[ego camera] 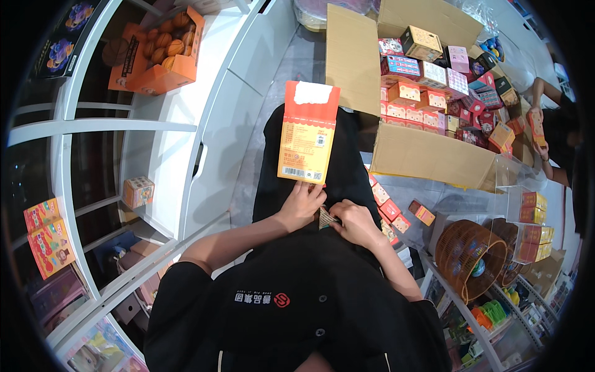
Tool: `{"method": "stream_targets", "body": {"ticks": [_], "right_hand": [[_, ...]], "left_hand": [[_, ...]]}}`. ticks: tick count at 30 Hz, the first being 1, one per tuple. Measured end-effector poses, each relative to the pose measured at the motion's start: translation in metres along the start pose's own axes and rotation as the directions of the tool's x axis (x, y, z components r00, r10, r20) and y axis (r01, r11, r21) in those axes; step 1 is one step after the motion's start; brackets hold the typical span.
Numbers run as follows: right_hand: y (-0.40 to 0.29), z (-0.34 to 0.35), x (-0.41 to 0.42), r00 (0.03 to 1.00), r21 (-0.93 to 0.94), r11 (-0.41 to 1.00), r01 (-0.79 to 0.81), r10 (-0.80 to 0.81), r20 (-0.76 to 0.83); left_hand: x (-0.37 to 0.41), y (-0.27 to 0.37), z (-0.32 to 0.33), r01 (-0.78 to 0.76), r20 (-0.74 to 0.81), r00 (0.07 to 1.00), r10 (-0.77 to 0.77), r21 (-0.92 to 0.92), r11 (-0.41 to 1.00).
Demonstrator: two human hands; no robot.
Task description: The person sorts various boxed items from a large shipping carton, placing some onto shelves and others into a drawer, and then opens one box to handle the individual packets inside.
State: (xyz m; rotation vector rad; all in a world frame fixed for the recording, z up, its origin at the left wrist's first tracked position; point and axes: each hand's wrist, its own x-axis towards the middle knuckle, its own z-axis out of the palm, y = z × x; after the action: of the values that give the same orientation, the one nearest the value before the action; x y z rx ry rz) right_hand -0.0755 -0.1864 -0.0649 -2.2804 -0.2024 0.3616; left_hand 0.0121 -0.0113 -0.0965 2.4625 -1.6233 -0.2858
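Over my thighs is a red-and-yellow printed cardboard box (307, 146), with a torn white patch near its top and printed text and codes on the panel facing me. My left hand (302, 207) is at its lower edge, fingers bent and touching the cardboard there. The fingertips are partly hidden, so I cannot tell whether they grip it. Just to the right, close to my belly, my right hand (355, 223) pinches a small striped beige-and-green piece (327, 217). What this piece is stays unclear.
A large open carton (427, 153) full of small toy boxes stands at front right. Another person's hands (539, 128) hold a box beyond it. Small boxes (390, 209) lie on the floor. A white shelf unit (162, 125) runs along the left; wicker baskets (469, 260) sit at right.
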Motion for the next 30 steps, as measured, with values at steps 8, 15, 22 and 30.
{"method": "stream_targets", "body": {"ticks": [8, 15, 22, 30], "right_hand": [[-0.005, 0.000, 0.007, 0.985, 0.044, 0.995, -0.087, 0.079, 0.154], [-0.010, -0.001, 0.008, 0.989, 0.099, 0.990, -0.105, 0.094, 0.112], [-0.010, -0.020, 0.003, 0.992, 0.407, 0.908, -0.103, 0.126, -0.030], [0.007, -0.039, -0.020, 0.950, 0.991, 0.017, 0.132, 0.282, -0.131]], "left_hand": [[-0.005, -0.002, 0.028, -0.059, -0.022, 0.998, 0.064, 0.174, 0.983], [-0.008, -0.003, 0.021, -0.164, -0.056, 0.985, 0.164, 0.020, 0.986], [-0.010, -0.006, -0.006, -0.091, -0.095, 0.994, 0.062, -0.338, 0.937], [0.000, 0.007, -0.064, 0.075, 0.063, 0.995, -0.077, -0.985, 0.159]]}}
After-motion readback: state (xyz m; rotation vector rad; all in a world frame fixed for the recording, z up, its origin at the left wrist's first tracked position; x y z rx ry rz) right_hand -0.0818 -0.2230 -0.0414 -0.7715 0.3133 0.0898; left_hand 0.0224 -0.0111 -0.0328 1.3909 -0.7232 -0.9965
